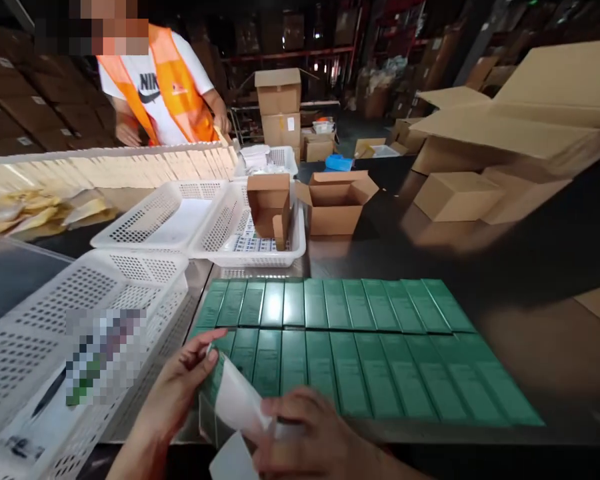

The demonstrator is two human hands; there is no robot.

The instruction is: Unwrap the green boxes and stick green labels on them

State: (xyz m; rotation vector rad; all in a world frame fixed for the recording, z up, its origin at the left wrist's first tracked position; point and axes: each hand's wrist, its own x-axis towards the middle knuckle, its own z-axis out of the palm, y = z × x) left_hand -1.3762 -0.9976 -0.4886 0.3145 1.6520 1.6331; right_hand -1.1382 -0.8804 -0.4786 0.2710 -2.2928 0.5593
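Two rows of flat green boxes [370,373] lie side by side on the dark table in front of me. At the near left end of the rows, my left hand [183,373] pinches a small whitish piece between thumb and forefinger, too small to name. My right hand [310,433], smeared by motion, grips a strip of white paper [243,403]. That strip curls up over the leftmost near box and partly hides it. Its lower end hangs in front of the table edge.
White perforated baskets [180,267] stand at left, one with a pen inside. Behind the boxes are an open brown carton [336,213] and a basket holding printed sheets. A large open carton [520,127] is at right. Across the table stands a person in an orange vest [175,87].
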